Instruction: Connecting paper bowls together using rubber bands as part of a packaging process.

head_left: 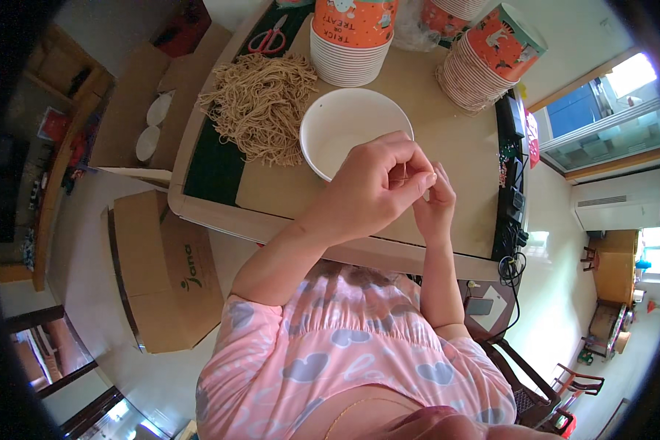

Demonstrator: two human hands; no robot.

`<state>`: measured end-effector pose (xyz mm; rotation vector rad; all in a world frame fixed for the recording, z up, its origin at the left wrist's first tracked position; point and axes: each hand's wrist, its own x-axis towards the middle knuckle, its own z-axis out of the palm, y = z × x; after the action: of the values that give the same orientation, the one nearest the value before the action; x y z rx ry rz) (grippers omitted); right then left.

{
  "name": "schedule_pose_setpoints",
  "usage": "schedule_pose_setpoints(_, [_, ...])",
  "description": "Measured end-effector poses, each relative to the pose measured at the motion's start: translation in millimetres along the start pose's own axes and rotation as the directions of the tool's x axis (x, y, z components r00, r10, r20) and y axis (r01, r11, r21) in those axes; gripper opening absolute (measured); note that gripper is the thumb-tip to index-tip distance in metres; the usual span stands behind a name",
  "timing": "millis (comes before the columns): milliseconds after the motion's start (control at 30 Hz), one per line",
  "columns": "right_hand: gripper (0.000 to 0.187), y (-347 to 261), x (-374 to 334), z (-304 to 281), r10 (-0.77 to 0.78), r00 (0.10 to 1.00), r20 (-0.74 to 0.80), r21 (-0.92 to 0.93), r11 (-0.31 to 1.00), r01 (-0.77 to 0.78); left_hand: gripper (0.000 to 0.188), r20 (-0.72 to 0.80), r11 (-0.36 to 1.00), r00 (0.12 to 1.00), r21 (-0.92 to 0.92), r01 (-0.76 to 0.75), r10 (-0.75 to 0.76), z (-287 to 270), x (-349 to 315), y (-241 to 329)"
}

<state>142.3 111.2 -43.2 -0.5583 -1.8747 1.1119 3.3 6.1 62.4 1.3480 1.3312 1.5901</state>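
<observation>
Both of my hands meet at the fingertips over the near right side of a large white paper bowl [337,121]. My left hand [385,172] is curled in a pinch, and a thin tan string shows faintly inside its curve. The fingers of my right hand [435,202] press together against the left fingertips; what they grip is too small to make out. Beyond my left hand, a loose heap of tan string [264,106] lies beside the bowl. Behind the bowl rises a stack of white and orange patterned paper buckets [350,59].
Red-handled scissors [270,40] lie behind the string. Another stack of orange buckets [488,62] leans at the back right, near clear plastic wrap [416,28]. Black power strips and cables [517,198] line the table's right edge. Cardboard boxes [165,271] stand to the left.
</observation>
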Motion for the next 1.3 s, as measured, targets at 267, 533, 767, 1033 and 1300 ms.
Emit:
schedule_pose_setpoints(267, [0.045,-14.6,2.9,16.9,0.167,0.986,0.004,-0.043,0.985,-0.166,0.006,0.075,0.986,0.996,-0.158,0.052,-0.040,5.0,12.5,-20.5])
schedule_pose_setpoints(533, [0.033,-25.9,21.9,2.3,0.273,0.962,-0.006,-0.178,0.946,-0.270,0.010,-0.054,0.883,0.982,-0.448,0.139,-0.182,-34.0,14.4,-23.3])
schedule_pose_setpoints(767, [0.016,4.7,105.8,-23.4,0.097,0.962,0.254,-0.531,0.846,0.055,0.010,-0.044,0.757,0.972,-0.635,0.151,-0.231,-64.4,-12.4,-22.1])
schedule_pose_setpoints(1033, [0.015,21.2,157.8,-13.2,-0.219,0.874,0.433,-0.499,0.750,0.435,0.013,0.045,0.601,0.982,-0.785,0.149,-0.185,-40.3,-25.6,-52.1])
schedule_pose_setpoints(1300, [0.028,-84.4,14.5,-12.5,0.377,0.802,0.463,-0.117,0.923,-0.366,0.012,-0.062,0.510,0.970,-0.858,0.068,-0.234,-2.9,-33.4,-57.1])
